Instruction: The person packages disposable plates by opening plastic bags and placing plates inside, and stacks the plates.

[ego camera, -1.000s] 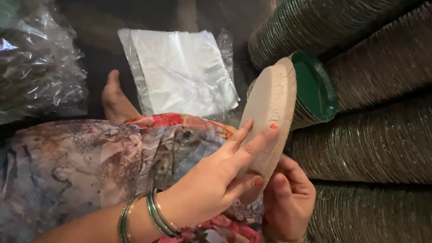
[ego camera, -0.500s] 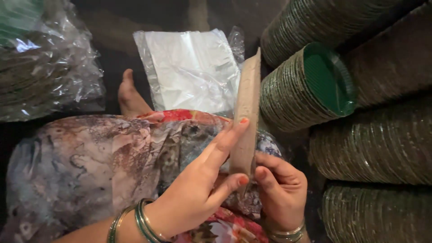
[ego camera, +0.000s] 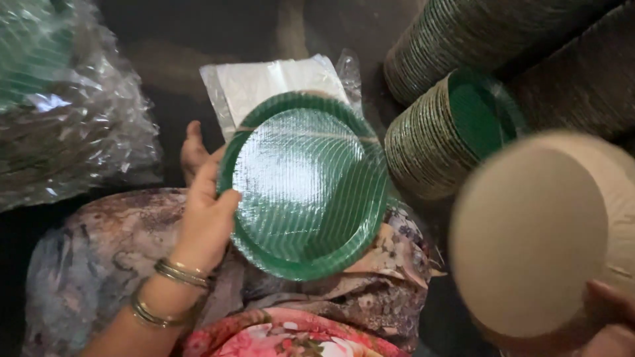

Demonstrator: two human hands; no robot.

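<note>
1. Left hand [ego camera: 202, 221] grips the left rim of a green paper plate [ego camera: 304, 185]: thumb on the shiny ribbed face, fingers hidden behind it.
2. That plate stands tilted up over the lap, its green side toward the camera.
3. Right hand [ego camera: 605, 320] shows only at the bottom right corner. Its fingers are closed on the lower edge of a second plate [ego camera: 532, 235], which shows its plain tan back and looks blurred.
4. So the two plates are well apart, one in each hand. I judge that they have been pulled apart and neither has been put down yet.
5. Just under the left hand's plate is the flowered cloth [ego camera: 297, 330] on the person's lap. Two bangles [ego camera: 178, 274] sit on the left wrist.
6. Just behind that plate lies a flat white plastic bag [ego camera: 264, 82] on the dark floor, and a bare foot [ego camera: 193, 152] pokes out beside it.
7. Between the two hands, a bit farther back, a roll of stacked plates [ego camera: 436, 135] lies on its side, green end showing. More rolls [ego camera: 463, 33] are piled behind it, so many plates look left to go through.
8. Far out past the left hand sits a crinkly clear bag [ego camera: 66, 119] with more stacked plates inside.
</note>
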